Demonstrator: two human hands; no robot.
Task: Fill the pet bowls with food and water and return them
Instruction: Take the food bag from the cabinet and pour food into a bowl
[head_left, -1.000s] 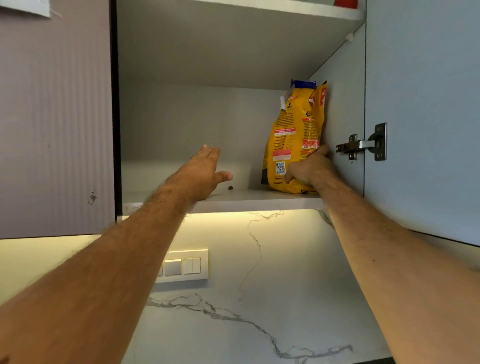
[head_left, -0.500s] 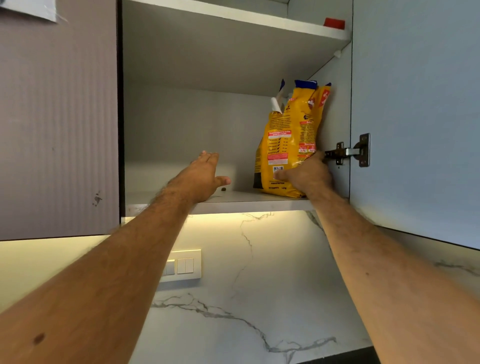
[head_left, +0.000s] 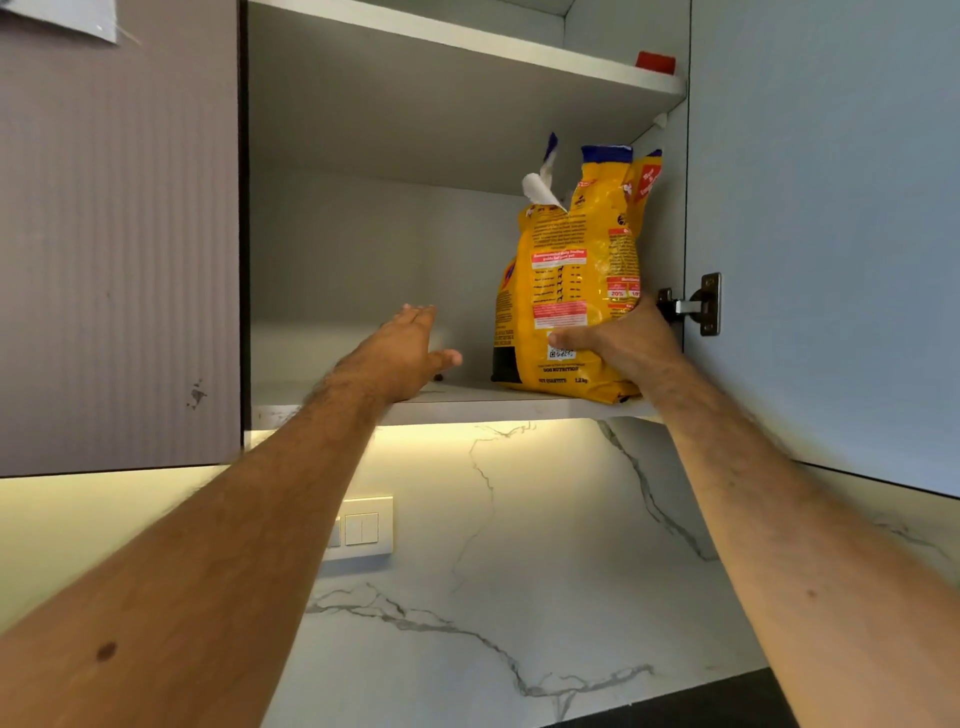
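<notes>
A yellow pet food bag (head_left: 571, 280) with a torn-open top stands upright at the right end of the lower cupboard shelf (head_left: 467, 405). My right hand (head_left: 618, 340) grips the bag's lower right side, fingers wrapped across its front. My left hand (head_left: 400, 356) reaches into the cupboard to the left of the bag, fingers spread and holding nothing, a short gap from the bag. No pet bowls are in view.
The cupboard door (head_left: 831, 234) stands open on the right, its hinge (head_left: 698, 304) just beside my right hand. A closed door (head_left: 119, 234) is on the left. A red object (head_left: 655, 63) sits on the upper shelf. Below are a marble backsplash and a switch plate (head_left: 361, 527).
My right hand has slid higher around the bag, and the bag has shifted slightly left and forward on the shelf. My left hand stays open beside it.
</notes>
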